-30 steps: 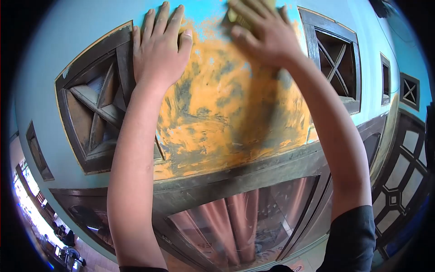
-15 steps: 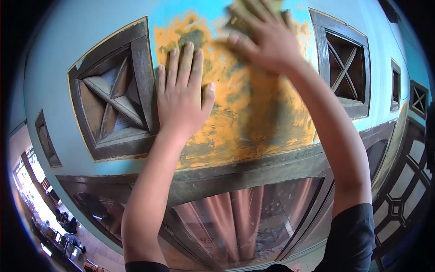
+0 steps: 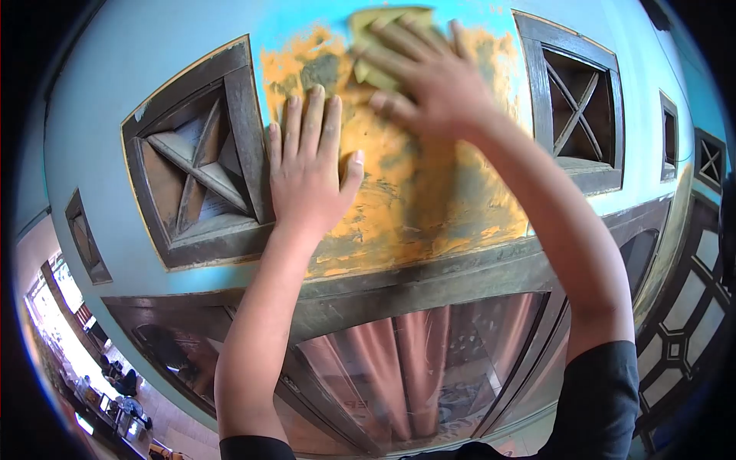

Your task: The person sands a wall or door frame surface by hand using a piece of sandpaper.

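Observation:
My left hand (image 3: 308, 172) lies flat on the wall, fingers stretched upward, holding nothing. It rests at the left part of an orange and dark patched area (image 3: 383, 207) on the blue wall. Higher up and to the right, my right hand (image 3: 437, 84) presses a yellowish sheet of sandpaper (image 3: 369, 73) to the upper part of that patch. The fingers spread over the sheet and are somewhat blurred; part of the sandpaper is hidden beneath them. One of its corners sticks out below the fingers.
Dark wooden vent frames with crossed slats stand on both sides, a left vent (image 3: 201, 165) and a right vent (image 3: 575, 107). Beneath the patch runs a wooden beam (image 3: 429, 280) over a glass pane with pinkish curtains (image 3: 414, 368). A patterned door (image 3: 682, 330) is at right.
My right hand has moved left and down with the sandpaper, which shows more now. My left hand stays flat on the wall; the view has shifted slightly.

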The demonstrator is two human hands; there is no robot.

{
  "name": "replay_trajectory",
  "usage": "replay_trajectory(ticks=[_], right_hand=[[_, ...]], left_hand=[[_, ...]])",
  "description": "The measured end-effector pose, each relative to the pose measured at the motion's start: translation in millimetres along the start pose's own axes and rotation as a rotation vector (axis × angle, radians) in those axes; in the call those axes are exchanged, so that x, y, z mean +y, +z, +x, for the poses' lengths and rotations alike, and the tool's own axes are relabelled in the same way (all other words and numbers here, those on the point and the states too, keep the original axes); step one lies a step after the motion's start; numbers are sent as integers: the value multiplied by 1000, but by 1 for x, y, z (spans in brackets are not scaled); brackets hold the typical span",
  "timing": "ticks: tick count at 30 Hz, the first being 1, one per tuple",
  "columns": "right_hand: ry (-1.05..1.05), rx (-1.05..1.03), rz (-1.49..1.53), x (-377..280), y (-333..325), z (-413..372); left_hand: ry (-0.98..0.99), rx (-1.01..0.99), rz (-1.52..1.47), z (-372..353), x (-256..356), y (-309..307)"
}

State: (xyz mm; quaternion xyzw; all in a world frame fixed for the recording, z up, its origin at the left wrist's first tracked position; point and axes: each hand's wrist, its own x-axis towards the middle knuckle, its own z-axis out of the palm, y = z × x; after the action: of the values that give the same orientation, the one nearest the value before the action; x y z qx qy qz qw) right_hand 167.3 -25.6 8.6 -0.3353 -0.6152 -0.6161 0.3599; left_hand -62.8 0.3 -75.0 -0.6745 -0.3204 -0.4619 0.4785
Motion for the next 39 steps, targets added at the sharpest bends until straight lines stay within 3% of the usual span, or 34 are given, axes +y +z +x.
replay_trajectory(ticks=[2, 3, 6, 10, 14, 16, 19, 23, 27, 31, 36, 37, 39], right_hand=[[221, -50, -6, 34, -3, 21], [346, -46, 141, 39, -9, 24], [169, 90, -86, 18, 9, 13], [-134, -54, 104, -16, -5, -24], [113, 180, -121, 36, 5, 0], [160, 208, -249, 29, 8, 14], [17, 143, 67, -7, 1, 6], [-145, 177, 292, 25, 4, 1], [-184, 262, -2, 37, -23, -16], [-140, 207, 59, 55, -29, -22], [-90, 302, 101, 55, -16, -23], [-72, 368, 179, 60, 0, -24], [33, 339, 361, 64, 8, -28]], left_hand=[[-5, -9, -22, -13, 6, 0], [-1, -40, -15, -20, 9, -2], [4, -91, -34, -43, 16, -2], [13, -155, -39, -68, 24, -2], [33, -157, -35, -80, 26, 1], [30, -141, -32, -76, 26, 0], [48, -122, -52, -58, 18, -6], [66, -41, -64, -16, -7, -9], [105, 146, -240, 14, -14, -8], [453, 367, -398, 36, 2, -11], [764, 441, -515, 85, 65, -11], [754, 412, -538, 99, 69, -6], [542, 375, -446, 119, 68, 8]])
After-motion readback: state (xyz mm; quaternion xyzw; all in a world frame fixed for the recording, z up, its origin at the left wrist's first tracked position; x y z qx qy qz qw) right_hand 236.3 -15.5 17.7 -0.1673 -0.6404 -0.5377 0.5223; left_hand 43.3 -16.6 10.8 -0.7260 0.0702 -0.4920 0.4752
